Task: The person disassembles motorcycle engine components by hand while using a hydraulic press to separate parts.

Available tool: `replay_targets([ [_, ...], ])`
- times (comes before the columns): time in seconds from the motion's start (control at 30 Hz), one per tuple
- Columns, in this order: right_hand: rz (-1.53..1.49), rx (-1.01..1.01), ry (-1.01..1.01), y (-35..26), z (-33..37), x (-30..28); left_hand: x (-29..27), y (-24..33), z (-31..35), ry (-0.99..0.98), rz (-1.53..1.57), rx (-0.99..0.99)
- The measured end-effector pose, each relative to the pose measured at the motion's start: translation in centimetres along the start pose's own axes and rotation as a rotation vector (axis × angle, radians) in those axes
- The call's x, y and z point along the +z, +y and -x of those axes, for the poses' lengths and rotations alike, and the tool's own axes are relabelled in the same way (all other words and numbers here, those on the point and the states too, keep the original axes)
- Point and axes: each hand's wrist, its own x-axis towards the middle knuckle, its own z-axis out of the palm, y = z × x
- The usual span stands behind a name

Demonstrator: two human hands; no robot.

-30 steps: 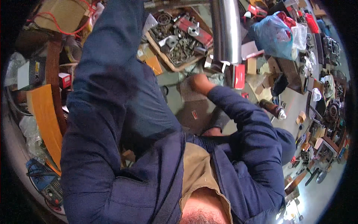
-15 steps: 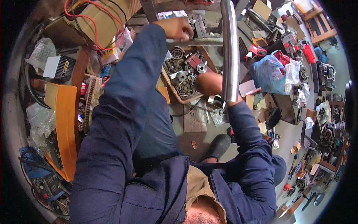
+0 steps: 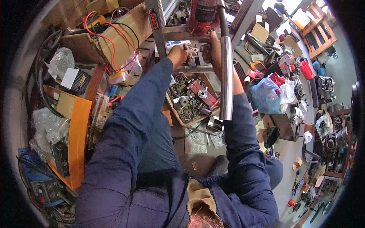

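A red bottle jack (image 3: 203, 17) stands on the crossbeam of a grey press frame (image 3: 155, 26). A shiny metal tube (image 3: 227, 79) slopes down from beside it, passing in front of my right forearm. My left hand (image 3: 180, 56) is at the press bed, fingers closed around a small part I cannot make out, beside a grey metal block (image 3: 198, 57). Partly behind the tube, my right hand (image 3: 215, 49) reaches up to the jack's base; its fingers are too hidden to read. Below both hands sits a tray (image 3: 171, 104) of gears, rings and a red metal part (image 3: 203, 95).
Cardboard boxes (image 3: 81, 43) with a red cable (image 3: 114, 49) crowd the left, above an orange panel (image 3: 80, 140). A blue plastic bag (image 3: 264, 95) and piled machine parts fill the right. Bubble wrap (image 3: 195, 140) lies on the floor below the tray.
My right hand has gone from over the tray up to the jack's base. My left hand now grips at the press bed. The view has shifted, bringing the red jack into sight.
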Motion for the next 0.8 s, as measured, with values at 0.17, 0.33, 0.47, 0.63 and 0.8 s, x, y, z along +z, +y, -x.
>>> replay_targets([
  [0.17, -0.759, 0.338, -0.203, -2.6, -1.4, 2.2, 2.9, -1.0, -1.2, 0.288, 0.556, 0.054],
  [0.33, -0.714, 0.292, -0.082, -3.4, -1.8, 3.9, -0.2, -5.0, -5.1, 0.309, -0.073, 0.494],
  [0.47, 0.181, 0.08, 0.071, -2.7, -2.3, 0.6, 2.8, -2.6, -4.3, 0.574, -0.53, 0.436],
  [0.63, 0.497, -0.697, 0.239, -3.0, -2.0, 2.3, 1.4, -2.0, -3.8, 0.387, -0.349, 0.44],
  [0.8, 0.879, -0.599, 0.338, -3.4, -2.5, 2.0, 2.5, -0.7, -2.9, 0.345, -0.516, 0.47],
])
